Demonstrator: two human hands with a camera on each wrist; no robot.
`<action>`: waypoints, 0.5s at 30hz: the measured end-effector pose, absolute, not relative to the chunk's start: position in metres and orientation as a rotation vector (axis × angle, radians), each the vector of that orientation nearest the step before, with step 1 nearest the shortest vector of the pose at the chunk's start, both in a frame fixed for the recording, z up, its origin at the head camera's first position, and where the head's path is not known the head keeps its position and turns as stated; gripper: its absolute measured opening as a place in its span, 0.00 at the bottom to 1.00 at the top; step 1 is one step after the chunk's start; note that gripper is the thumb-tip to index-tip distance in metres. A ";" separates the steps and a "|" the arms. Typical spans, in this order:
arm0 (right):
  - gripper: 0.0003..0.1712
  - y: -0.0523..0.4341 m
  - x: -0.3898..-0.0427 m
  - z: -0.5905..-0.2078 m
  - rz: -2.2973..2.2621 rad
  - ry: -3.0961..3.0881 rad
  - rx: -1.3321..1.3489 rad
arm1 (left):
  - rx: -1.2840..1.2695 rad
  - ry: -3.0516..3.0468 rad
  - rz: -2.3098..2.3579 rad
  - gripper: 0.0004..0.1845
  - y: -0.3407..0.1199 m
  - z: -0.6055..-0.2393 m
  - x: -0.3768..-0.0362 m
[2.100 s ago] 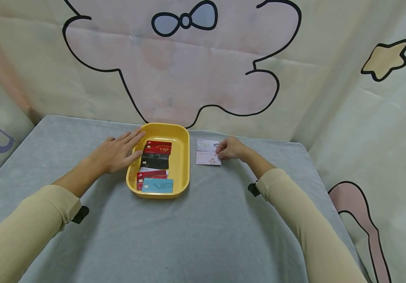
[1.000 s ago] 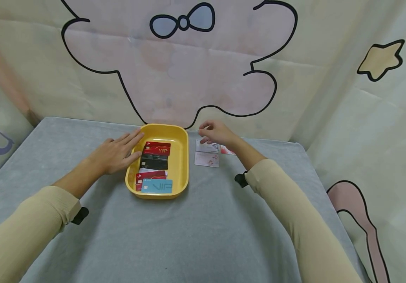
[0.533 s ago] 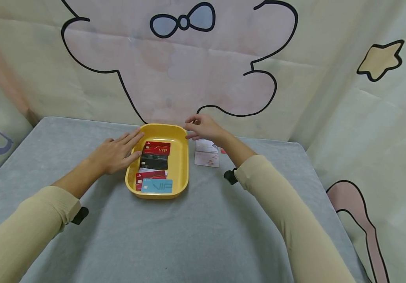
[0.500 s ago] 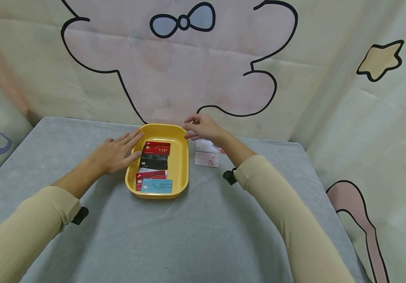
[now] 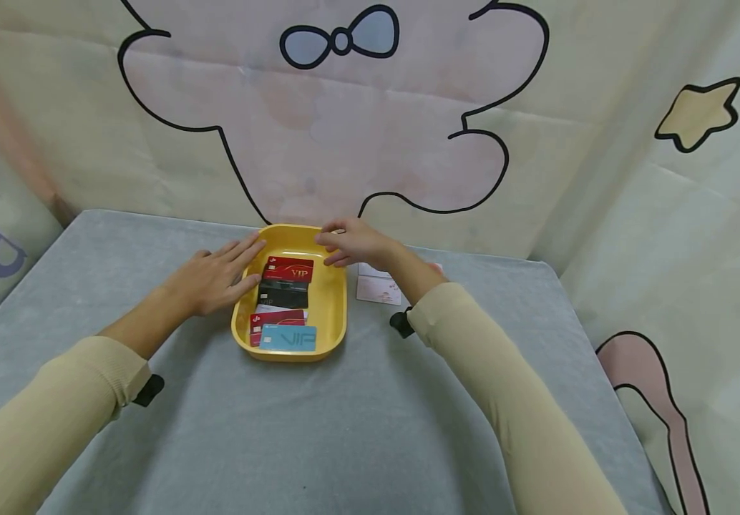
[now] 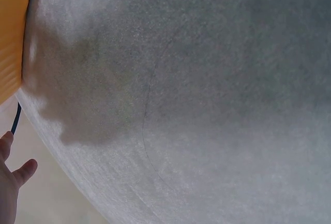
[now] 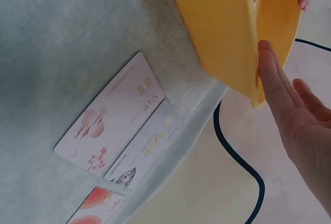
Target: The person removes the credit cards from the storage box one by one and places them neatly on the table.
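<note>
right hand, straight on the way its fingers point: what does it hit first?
Likely the left hand, on the opposite side of the yellow tray. The right hand's height is unclear, though; if it's lower, the tray wall could come first.

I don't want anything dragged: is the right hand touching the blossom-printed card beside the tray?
Apart: the right wrist view shows cloth and tray between right hand and blossom-printed card.

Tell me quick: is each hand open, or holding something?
Left hand: open, against the yellow tray.
Right hand: open, nothing visibly held, by the tray.
</note>
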State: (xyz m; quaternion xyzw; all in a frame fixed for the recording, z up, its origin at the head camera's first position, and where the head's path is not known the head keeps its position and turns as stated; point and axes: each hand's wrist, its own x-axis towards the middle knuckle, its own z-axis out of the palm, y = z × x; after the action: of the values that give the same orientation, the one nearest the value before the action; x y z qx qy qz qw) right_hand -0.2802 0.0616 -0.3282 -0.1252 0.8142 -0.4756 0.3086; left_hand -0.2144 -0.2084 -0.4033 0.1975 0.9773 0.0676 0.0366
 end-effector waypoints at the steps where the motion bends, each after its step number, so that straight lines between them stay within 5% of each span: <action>1: 0.29 0.060 -0.280 -0.329 -1.246 2.150 -0.322 | 0.606 3.001 0.213 0.40 -0.209 -0.404 -0.215; 15: 0.37 0.036 -0.279 -0.335 -1.095 2.177 -0.210 | 0.615 2.995 0.199 0.39 -0.209 -0.404 -0.216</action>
State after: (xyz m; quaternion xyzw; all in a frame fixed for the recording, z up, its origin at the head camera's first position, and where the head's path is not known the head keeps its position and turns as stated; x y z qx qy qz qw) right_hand -0.2786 0.0355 -0.3355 -0.0808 0.8368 -0.4208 0.3407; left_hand -0.2156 -0.2095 -0.4039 0.2005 0.9768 0.0650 0.0386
